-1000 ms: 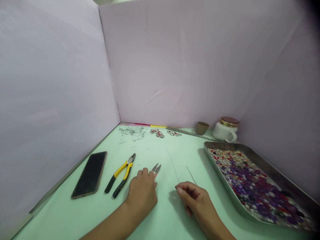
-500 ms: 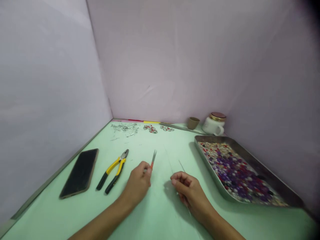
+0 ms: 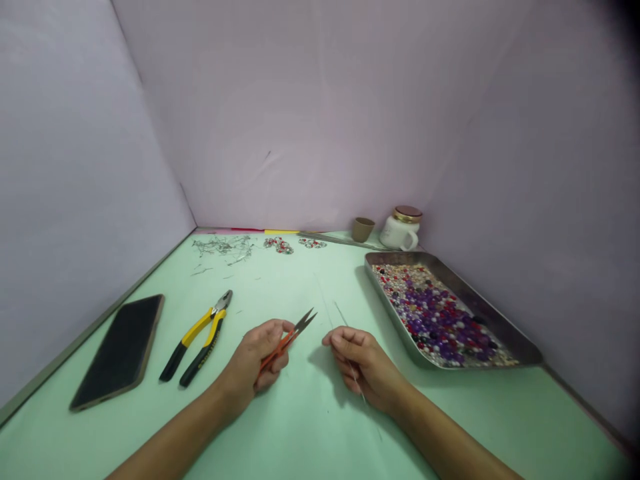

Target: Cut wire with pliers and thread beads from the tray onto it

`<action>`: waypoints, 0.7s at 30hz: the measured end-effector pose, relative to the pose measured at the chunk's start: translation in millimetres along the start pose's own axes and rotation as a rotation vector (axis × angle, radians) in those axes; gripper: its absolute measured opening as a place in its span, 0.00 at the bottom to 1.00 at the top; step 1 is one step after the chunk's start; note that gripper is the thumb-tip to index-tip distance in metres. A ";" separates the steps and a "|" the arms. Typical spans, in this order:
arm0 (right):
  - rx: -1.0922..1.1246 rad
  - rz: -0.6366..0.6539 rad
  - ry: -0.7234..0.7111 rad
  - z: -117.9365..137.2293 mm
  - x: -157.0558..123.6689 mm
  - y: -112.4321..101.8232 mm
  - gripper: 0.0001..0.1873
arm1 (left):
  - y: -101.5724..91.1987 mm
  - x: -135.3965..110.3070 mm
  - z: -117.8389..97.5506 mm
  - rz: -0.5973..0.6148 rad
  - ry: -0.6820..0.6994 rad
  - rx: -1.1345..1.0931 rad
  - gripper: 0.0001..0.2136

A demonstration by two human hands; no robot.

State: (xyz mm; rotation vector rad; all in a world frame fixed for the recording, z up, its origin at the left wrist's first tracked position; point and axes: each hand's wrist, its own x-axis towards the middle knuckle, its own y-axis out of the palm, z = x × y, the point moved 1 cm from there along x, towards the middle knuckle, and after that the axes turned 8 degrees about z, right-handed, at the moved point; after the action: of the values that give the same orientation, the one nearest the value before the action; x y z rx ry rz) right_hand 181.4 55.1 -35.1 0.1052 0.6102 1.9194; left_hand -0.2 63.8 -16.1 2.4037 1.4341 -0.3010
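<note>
Gripping orange-handled scissors (image 3: pixel 281 345), the left hand (image 3: pixel 253 360) stands apart from the right hand (image 3: pixel 364 363), whose fingers are closed on thin wire (image 3: pixel 341 313) over the front middle of the table. Finished-looking beaded pieces (image 3: pixel 279 246) lie at the back beside a tangle of wire bits (image 3: pixel 223 247); the held wire shows no beads, so this piece seems barely begun. Pliers (image 3: pixel 215 328) and a phone (image 3: pixel 120 350) lie left, a bead tray (image 3: pixel 463 293) right, a cup (image 3: pixel 363 230) and lidded mug (image 3: pixel 399 233) behind it. Nothing blocks the space between the hands.
</note>
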 end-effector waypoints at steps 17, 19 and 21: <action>-0.139 0.008 0.006 -6.4 0.5 -0.3 0.14 | -126.7 7.4 -52.3 -0.811 -0.068 1.186 0.15; -0.142 0.002 0.011 -6.4 0.7 -0.1 0.14 | -129.2 9.6 -46.9 -0.784 -0.092 1.201 0.16; -0.135 -0.001 0.016 -6.4 0.9 0.0 0.14 | -126.0 8.7 -45.4 -0.786 -0.118 1.253 0.16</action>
State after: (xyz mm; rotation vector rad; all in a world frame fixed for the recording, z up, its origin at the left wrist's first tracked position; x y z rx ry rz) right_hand 178.8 53.5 -40.9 0.0038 0.4895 1.9558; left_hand -106.6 143.7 1.7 2.2204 2.5367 -1.9671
